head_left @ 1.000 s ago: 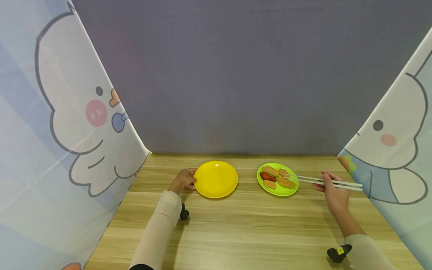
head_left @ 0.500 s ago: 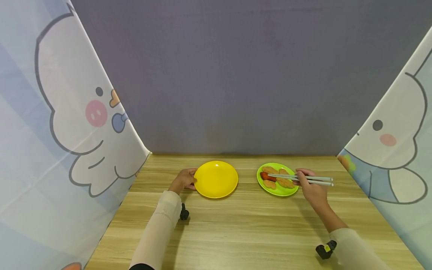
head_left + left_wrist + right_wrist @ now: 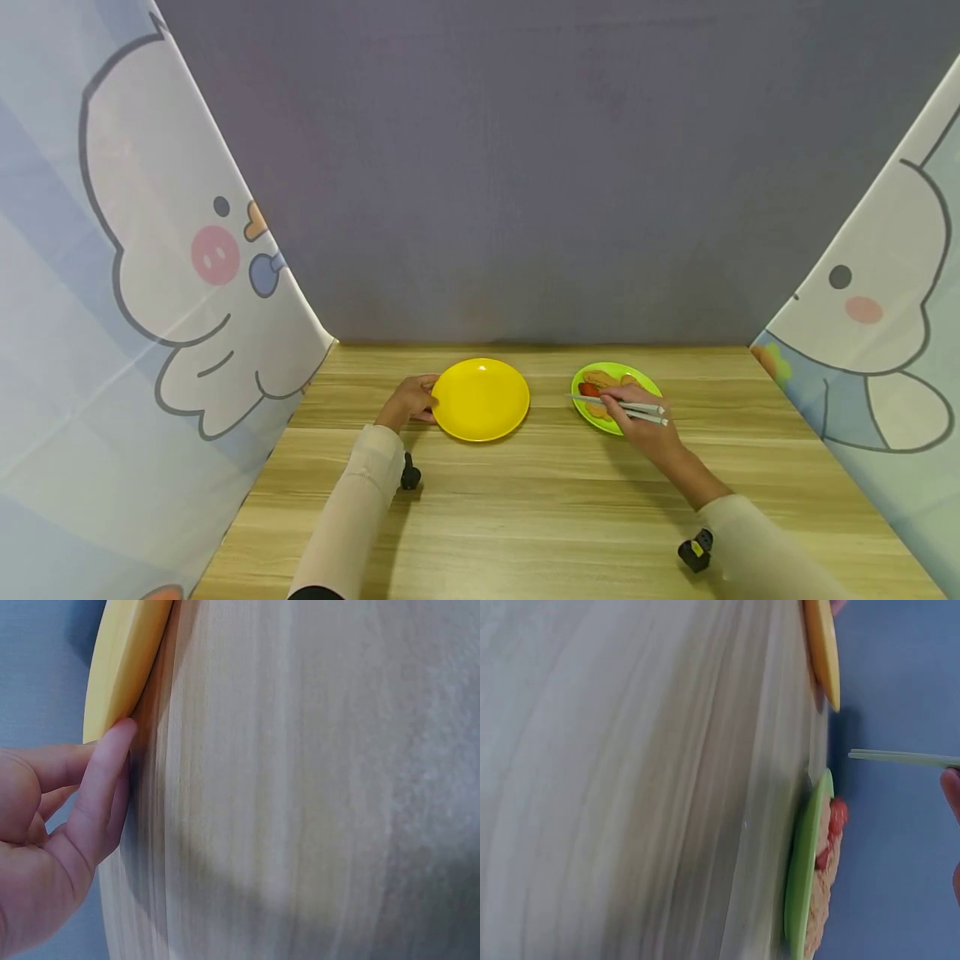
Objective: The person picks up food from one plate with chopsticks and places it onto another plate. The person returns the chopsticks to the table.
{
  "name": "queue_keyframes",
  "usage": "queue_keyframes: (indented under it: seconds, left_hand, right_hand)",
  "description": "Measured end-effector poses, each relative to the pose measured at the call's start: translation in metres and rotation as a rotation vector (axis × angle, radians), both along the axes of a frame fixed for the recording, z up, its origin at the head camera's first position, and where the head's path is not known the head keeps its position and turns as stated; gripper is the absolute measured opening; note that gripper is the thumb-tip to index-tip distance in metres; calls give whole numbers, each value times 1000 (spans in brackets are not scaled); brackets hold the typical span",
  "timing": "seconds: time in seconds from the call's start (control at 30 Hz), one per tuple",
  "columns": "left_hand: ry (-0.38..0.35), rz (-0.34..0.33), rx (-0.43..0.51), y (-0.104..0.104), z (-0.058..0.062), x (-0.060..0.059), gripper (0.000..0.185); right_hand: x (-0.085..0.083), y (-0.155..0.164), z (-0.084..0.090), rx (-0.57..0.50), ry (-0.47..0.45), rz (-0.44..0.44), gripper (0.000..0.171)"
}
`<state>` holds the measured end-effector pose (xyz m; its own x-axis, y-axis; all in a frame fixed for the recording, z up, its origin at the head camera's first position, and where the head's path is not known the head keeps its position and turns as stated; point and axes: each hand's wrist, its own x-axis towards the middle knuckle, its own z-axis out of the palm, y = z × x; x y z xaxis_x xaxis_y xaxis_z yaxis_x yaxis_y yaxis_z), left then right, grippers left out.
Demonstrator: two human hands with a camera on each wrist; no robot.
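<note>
On the table (image 3: 525, 517), chopsticks (image 3: 626, 407) are gripped by the right hand (image 3: 637, 421) over the green plate (image 3: 637, 377), hiding most of its food (image 3: 590, 389). The yellow plate (image 3: 480, 398) rim is touched by the left hand (image 3: 405, 402), fingers (image 3: 105, 780) loosely curled.

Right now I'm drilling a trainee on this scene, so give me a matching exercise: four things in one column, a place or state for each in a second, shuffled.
Things:
1. yellow plate
2. green plate
3. chopsticks
4. left hand

Places or states:
A. held in the right hand
B. carries fried pieces
C. touches the yellow plate's rim
D. bare, nothing on it

Pairs: 1-D, 2-B, 3-A, 4-C
</note>
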<state>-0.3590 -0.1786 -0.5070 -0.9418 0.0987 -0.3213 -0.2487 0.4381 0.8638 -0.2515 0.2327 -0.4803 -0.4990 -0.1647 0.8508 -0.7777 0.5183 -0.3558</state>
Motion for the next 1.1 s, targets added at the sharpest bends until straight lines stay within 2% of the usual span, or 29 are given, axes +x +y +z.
queue_keyframes:
  seconds: [0.03,0.17,0.27,0.37,0.63,0.9,1.1]
  left_hand:
    - [1,0,-1,0,0,0,64]
    - [1,-1,-5,0,0,0,64]
    - [-5,1,-5,-1,-1,-1,65]
    - [-7,3,-5,-1,-2,-1,65]
    - [-4,4,-3,-1,-2,-1,64]
    - [0,5,-4,0,-2,-2,65]
    - [-6,3,-15,0,0,-1,66]
  right_hand:
    - [-1,-3,-1,14,27,24,28]
    - [-2,-14,-5,121,134,45,3]
    - [-3,-21,-8,204,194,49,30]
    - [-3,-26,-9,275,229,40,39]
    - [-4,-33,-18,354,208,107,34]
    - [-3,-37,-24,484,283,156,16]
    - [5,-39,-26,622,274,138,22]
